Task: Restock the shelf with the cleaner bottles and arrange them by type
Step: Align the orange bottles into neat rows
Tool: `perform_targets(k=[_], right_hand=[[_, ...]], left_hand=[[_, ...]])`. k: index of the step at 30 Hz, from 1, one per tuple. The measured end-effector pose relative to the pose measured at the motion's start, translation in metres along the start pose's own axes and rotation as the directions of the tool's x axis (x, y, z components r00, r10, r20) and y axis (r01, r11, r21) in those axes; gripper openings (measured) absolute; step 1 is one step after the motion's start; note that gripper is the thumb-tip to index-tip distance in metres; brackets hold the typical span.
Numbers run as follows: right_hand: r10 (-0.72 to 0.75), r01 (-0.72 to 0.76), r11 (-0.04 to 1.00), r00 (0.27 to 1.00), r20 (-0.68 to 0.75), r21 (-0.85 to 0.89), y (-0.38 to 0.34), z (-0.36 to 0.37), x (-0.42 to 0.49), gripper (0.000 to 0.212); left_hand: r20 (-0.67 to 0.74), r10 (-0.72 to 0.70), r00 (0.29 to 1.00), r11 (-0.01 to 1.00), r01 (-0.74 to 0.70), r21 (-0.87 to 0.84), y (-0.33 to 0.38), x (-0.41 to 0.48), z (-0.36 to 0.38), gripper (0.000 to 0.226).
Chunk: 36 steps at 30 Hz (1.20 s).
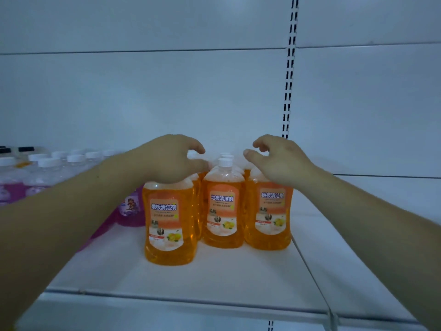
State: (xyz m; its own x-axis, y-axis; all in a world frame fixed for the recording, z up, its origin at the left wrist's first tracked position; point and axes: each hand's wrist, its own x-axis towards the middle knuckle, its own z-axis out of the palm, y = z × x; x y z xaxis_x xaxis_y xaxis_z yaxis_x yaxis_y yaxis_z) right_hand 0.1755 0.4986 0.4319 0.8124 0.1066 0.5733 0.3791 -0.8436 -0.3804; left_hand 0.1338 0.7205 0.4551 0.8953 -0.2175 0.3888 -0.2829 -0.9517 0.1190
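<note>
Shelf: white, carries all stock I see.
Purple bottles: left of the orange bottles, which stand upright in a tight mid-shelf cluster.
Left hand: atop the cluster's front-left bottle, fingers curled; grip I cannot tell.
Right hand: over its right bottle, fingers loosely curled, holding nothing.

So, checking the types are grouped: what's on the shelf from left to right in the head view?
White-capped clear plastic bottles of pink liquid, front-left orange plastic cleaner bottle, front-middle orange bottle, front-right orange bottle, bare white shelf.
</note>
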Motion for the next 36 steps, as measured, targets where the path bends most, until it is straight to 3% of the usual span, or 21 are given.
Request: perform_targets(k=[3, 5, 9, 12, 19, 27, 36], right_hand=[[-0.050, 0.056, 0.997, 0.994, 0.101, -0.052, -0.011, -0.007, 0.024, 0.045], [-0.081, 0.091, 0.995, 0.977, 0.198, -0.041, -0.020, -0.007, 0.038, 0.040], [-0.094, 0.106, 0.994, 0.907, 0.410, -0.005, -0.031, 0.000, 0.059, 0.036], [-0.070, 0.058, 0.997, 0.875, 0.479, 0.041, -0.029, 0.009, 0.072, 0.032], [-0.049, -0.001, 0.996, 0.844, 0.534, 0.093, -0.024, 0.013, 0.083, 0.023], [-0.100, 0.050, 0.992, 0.877, 0.470, 0.118, -0.033, 0.022, 0.084, 0.019], [-0.083, -0.012, 0.979, 0.888, 0.453, 0.202, -0.033, 0.026, 0.080, 0.013]], left_hand=[[-0.119, 0.054, 0.991, 0.964, -0.020, 0.267, 0.010, -0.010, 0.015, 0.062], [-0.111, 0.049, 0.993, 0.921, -0.002, 0.389, 0.017, -0.014, 0.029, 0.068], [-0.088, 0.006, 0.996, 0.868, 0.038, 0.495, 0.020, -0.018, 0.047, 0.073], [-0.146, 0.023, 0.989, 0.864, 0.053, 0.500, 0.020, -0.021, 0.052, 0.069], [-0.201, 0.018, 0.979, 0.888, 0.077, 0.453, 0.023, -0.021, 0.055, 0.057], [-0.236, 0.012, 0.972, 0.911, 0.087, 0.404, 0.022, -0.019, 0.057, 0.047], [-0.262, 0.031, 0.964, 0.908, 0.083, 0.412, 0.022, -0.016, 0.058, 0.047]])
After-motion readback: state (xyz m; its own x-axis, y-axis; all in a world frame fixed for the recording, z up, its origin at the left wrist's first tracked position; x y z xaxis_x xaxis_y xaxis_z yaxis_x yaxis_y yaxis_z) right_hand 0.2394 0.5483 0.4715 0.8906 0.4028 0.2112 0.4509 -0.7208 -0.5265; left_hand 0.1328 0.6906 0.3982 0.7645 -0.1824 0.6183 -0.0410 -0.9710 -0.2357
